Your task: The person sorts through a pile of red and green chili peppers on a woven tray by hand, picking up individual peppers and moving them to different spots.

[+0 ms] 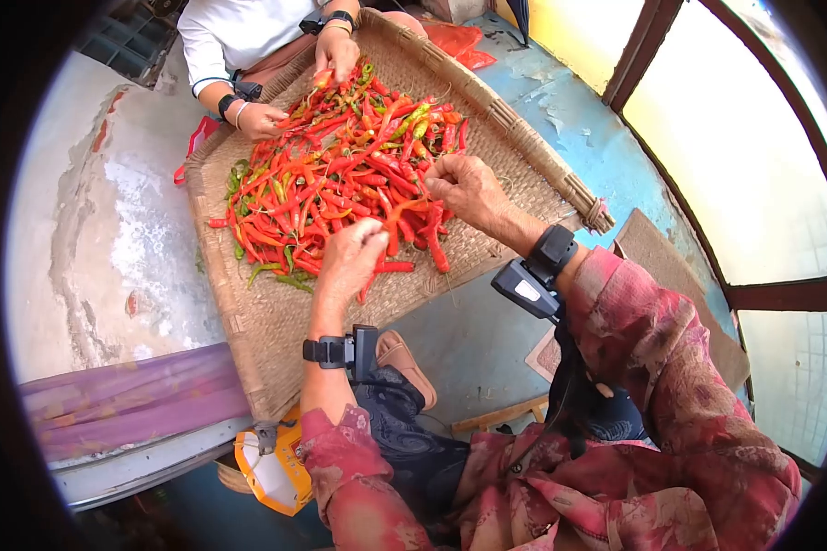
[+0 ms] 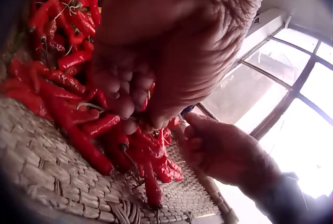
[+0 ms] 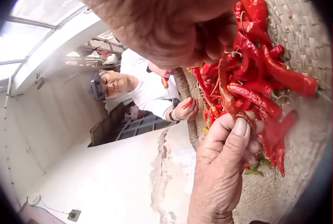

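Observation:
My left hand (image 1: pixel 351 257) pinches one end of an orange-red chili pepper (image 3: pixel 226 91) between thumb and fingers. The pepper stretches up to my right hand (image 1: pixel 473 193), whose curled fingers close on its other end; in the right wrist view that hand's back and palm hide the grip itself. Both hands are over the near side of a heap of chili peppers (image 1: pixel 340 188), mostly red with some green and orange ones. In the left wrist view, my left palm (image 2: pixel 177 42) covers much of the held pepper. Beneath the heap is a large woven tray (image 1: pixel 234 303).
Across the tray another person (image 3: pixel 148 86) in a white top handles peppers with both hands. The tray has a thick rolled rim (image 1: pixel 515 119). A yellow box (image 1: pixel 280 473) is below its near left corner, and a slipper (image 1: pixel 406 367) shows beneath. Windows (image 1: pixel 781 138) line the right.

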{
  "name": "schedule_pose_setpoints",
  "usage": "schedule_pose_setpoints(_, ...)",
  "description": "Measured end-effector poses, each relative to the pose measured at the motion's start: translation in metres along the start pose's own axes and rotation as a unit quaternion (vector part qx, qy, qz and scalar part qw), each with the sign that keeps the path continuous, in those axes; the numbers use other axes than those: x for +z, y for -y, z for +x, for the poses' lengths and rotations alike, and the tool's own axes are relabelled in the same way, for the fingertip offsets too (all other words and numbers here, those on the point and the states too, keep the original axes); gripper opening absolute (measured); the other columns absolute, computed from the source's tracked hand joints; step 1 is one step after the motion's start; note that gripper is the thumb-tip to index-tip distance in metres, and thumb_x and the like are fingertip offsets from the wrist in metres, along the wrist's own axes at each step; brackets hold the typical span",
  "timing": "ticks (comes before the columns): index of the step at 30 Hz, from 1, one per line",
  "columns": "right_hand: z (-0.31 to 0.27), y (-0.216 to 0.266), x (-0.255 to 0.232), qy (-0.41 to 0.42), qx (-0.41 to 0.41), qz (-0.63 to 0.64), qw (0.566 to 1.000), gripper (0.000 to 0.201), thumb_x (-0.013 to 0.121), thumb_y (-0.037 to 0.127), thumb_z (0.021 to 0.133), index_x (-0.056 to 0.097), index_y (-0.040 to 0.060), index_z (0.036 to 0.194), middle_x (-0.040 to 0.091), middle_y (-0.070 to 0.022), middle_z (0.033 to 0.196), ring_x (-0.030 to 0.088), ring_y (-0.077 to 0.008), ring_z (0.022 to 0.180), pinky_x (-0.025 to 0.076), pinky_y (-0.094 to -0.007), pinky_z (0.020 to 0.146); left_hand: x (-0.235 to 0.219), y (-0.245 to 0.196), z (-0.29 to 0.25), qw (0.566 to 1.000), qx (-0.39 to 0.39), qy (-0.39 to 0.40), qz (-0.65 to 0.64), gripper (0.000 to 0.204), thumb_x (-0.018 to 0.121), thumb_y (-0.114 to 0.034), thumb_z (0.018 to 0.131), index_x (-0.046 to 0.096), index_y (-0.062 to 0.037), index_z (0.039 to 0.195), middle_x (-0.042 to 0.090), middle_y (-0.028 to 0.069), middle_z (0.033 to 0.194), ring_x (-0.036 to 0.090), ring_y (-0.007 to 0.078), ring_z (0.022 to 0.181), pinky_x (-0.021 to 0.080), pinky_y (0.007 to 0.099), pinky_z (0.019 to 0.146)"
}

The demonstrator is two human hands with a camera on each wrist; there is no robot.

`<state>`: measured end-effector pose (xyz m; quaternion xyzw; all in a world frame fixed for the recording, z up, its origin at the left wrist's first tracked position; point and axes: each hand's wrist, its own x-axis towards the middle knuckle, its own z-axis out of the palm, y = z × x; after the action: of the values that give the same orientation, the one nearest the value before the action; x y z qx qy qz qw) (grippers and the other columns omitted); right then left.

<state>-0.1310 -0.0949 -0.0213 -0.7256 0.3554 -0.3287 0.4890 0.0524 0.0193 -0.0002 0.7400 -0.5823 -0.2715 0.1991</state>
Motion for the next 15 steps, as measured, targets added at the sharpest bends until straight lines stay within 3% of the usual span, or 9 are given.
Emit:
schedule_pose_setpoints(2, 0.0, -0.001, -0.012, -0.018, -0.008, -0.038, 0.999, 0.014, 0.057, 0.014, 0.081, 0.06, -0.0005, 0.083, 0.056, -0.0056, 0.062, 0.054, -0.0116, 0.059, 0.045, -0.0285, 0.054, -0.01, 0.012, 0.014, 0.96, -0.047, -0.171, -0.216, 0.023, 0.054, -0.02, 0.085, 0.058, -0.0029, 0.1, 0.061, 0.003, 0.077, 0.051, 0.007, 0.061, 0.041, 0.021, 0.055)
schedule_pose_setpoints(4, -0.004, -0.001, -0.017, -0.014, -0.031, -0.066, 0.997, 0.013, 0.057, 0.012, 0.081, 0.059, -0.0006, 0.082, 0.057, -0.0106, 0.062, 0.058, -0.0168, 0.058, 0.046, -0.0312, 0.054, -0.02, 0.011, 0.027, 0.848, -0.03, -0.422, -0.319, 0.022, 0.054, -0.018, 0.086, 0.057, -0.0031, 0.102, 0.059, 0.0011, 0.077, 0.047, 0.005, 0.058, 0.039, 0.018, 0.053)
schedule_pose_setpoints(5, -0.005, -0.007, -0.016, -0.009, -0.064, -0.086, 0.994, 0.012, 0.056, 0.012, 0.08, 0.059, 0.0005, 0.081, 0.058, -0.0142, 0.066, 0.059, -0.0255, 0.064, 0.047, -0.0363, 0.057, -0.025, 0.021, 0.028, 0.846, -0.05, -0.442, -0.295, 0.02, 0.056, -0.017, 0.084, 0.058, -0.0044, 0.1, 0.058, 0.0001, 0.074, 0.047, 0.0047, 0.058, 0.039, 0.0187, 0.052)
schedule_pose_setpoints(6, -0.006, -0.009, -0.015, -0.004, -0.097, -0.105, 0.99, 0.011, 0.055, 0.012, 0.079, 0.059, 0.0016, 0.079, 0.06, -0.0178, 0.07, 0.061, -0.0342, 0.069, 0.048, -0.0414, 0.06, -0.021, 0.028, 0.029, 0.844, -0.052, -0.444, -0.295, 0.02, 0.056, -0.017, 0.084, 0.058, -0.0044, 0.1, 0.058, 0.0001, 0.074, 0.047, 0.0047, 0.058, 0.039, 0.0187, 0.052)
schedule_pose_setpoints(8, -0.012, -0.011, -0.014, 0.015, -0.109, -0.129, 0.986, 0.011, 0.054, 0.012, 0.079, 0.056, 0.0013, 0.08, 0.059, -0.019, 0.07, 0.059, -0.037, 0.069, 0.047, -0.044, 0.059, -0.011, 0.04, 0.029, 0.947, -0.094, -0.256, -0.17, 0.021, 0.059, -0.019, 0.083, 0.059, -0.0051, 0.099, 0.058, -0.0007, 0.073, 0.047, 0.0052, 0.057, 0.04, 0.0197, 0.053)
schedule_pose_setpoints(10, -0.018, -0.015, -0.01, 0.041, -0.165, -0.184, 0.968, 0.011, 0.054, 0.012, 0.079, 0.053, 0.0011, 0.078, 0.057, -0.0188, 0.069, 0.059, -0.0365, 0.067, 0.047, -0.0439, 0.058, 0.014, 0.02, 0.024, 0.988, -0.039, -0.116, -0.095, 0.017, 0.064, -0.019, 0.077, 0.062, -0.0025, 0.083, 0.059, 0.002, 0.071, 0.054, 0.0112, 0.06, 0.045, 0.0269, 0.058)
schedule_pose_setpoints(12, -0.025, -0.018, -0.006, 0.058, -0.134, -0.217, 0.965, 0.008, 0.055, 0.01, 0.078, 0.052, 0.0025, 0.077, 0.054, -0.0151, 0.07, 0.057, -0.034, 0.069, 0.046, -0.0408, 0.058, 0.035, 0.001, 0.022, 0.984, -0.015, -0.127, 0.126, 0.025, 0.067, -0.023, 0.071, 0.061, -0.0006, 0.079, 0.062, 0.0132, 0.072, 0.061, 0.0255, 0.067, 0.047, 0.0358, 0.063)
schedule_pose_setpoints(14, -0.027, -0.026, 0.0, 0.055, -0.18, -0.221, 0.957, 0.011, 0.056, 0.012, 0.079, 0.051, 0.0022, 0.076, 0.053, -0.015, 0.071, 0.056, -0.0339, 0.069, 0.047, -0.0413, 0.058, 0.046, -0.007, 0.022, 0.951, -0.002, -0.148, 0.271, 0.02, 0.066, -0.022, 0.071, 0.061, -0.0027, 0.076, 0.063, 0.0147, 0.074, 0.061, 0.0324, 0.08, 0.047, 0.0411, 0.069)
schedule_pose_setpoints(15, -0.029, -0.026, 0.002, 0.051, -0.185, -0.228, 0.955, 0.014, 0.057, 0.014, 0.079, 0.052, 0.002, 0.074, 0.052, -0.0147, 0.072, 0.056, -0.0338, 0.069, 0.047, -0.0418, 0.058, 0.041, -0.012, 0.023, 0.951, -0.001, -0.149, 0.269, 0.02, 0.066, -0.022, 0.071, 0.061, -0.0027, 0.076, 0.063, 0.0147, 0.074, 0.061, 0.0324, 0.08, 0.047, 0.0411, 0.069)
